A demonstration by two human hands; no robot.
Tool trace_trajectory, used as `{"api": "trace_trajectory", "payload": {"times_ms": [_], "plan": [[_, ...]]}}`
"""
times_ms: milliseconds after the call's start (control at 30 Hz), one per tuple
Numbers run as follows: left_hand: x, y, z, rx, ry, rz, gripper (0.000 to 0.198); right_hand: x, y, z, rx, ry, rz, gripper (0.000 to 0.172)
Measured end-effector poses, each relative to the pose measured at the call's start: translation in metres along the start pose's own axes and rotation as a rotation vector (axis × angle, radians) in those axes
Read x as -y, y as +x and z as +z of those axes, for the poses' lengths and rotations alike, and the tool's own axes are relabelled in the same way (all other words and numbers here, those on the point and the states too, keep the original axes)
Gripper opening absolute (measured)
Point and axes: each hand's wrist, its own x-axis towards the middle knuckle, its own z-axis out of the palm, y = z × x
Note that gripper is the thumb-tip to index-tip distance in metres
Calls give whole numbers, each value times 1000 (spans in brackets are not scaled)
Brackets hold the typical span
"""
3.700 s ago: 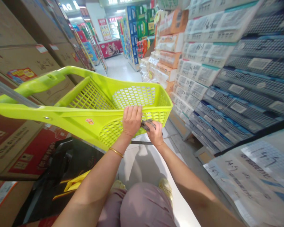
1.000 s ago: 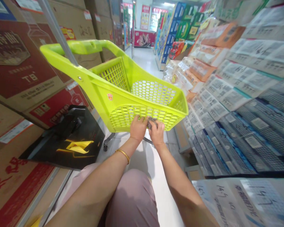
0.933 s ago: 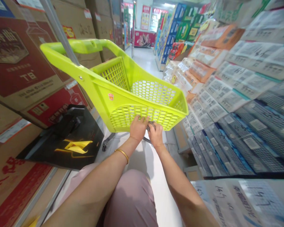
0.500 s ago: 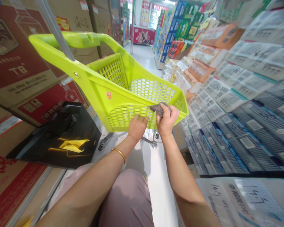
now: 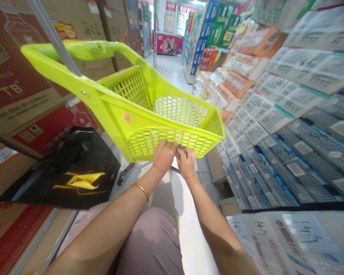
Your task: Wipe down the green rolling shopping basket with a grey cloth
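Observation:
A lime-green plastic shopping cart (image 5: pixel 103 101) stands side-on before me, its lower side panel a lattice of slots. My left hand (image 5: pixel 164 154) is on that lattice near the bottom, fingers curled against it and fingertips partly hidden. Close beside it, my right hand (image 5: pixel 186 162) grips a crumpled grey-brown cloth (image 5: pixel 180 151) and presses it to the slotted panel. Most of the cloth is covered by the fingers.
Stacked cartons (image 5: pixel 31 91) line the left side, with a black bag (image 5: pixel 94 168) in front of them. Packaged goods (image 5: pixel 292 152) are piled along the right. Beneath the cart, a caster (image 5: pixel 120 181) rests on the white floor (image 5: pixel 193 229).
My right hand has brought the cloth down and left, from the cart's upper rim to the slotted panel beside my left hand. The cart appears slightly further left in view.

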Motion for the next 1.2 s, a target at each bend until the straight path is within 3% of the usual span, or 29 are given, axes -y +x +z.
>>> {"api": "trace_trajectory", "payload": {"times_ms": [167, 367, 567, 767, 900, 1033, 1200], "plan": [[0, 1, 1, -7, 46, 30, 22, -3, 33, -22, -15, 31, 78, 26], [5, 1, 9, -47, 44, 93, 26, -9, 73, -36, -161, 124, 120, 30], [11, 3, 17, -67, 15, 133, 19, -9, 47, -19, -140, 63, 22, 22], [14, 2, 25, -124, -21, 157, 22, -2, 6, 0, 15, 35, 15, 22], [16, 2, 27, -153, -53, 171, 25, -1, -7, -1, 135, 6, 10, 22], [15, 2, 25, -163, -54, 163, 24, -8, 10, -15, 70, -10, -58, 24], [14, 3, 22, -114, -32, 138, 24, -19, 60, -33, -118, 35, -9, 26]]}}
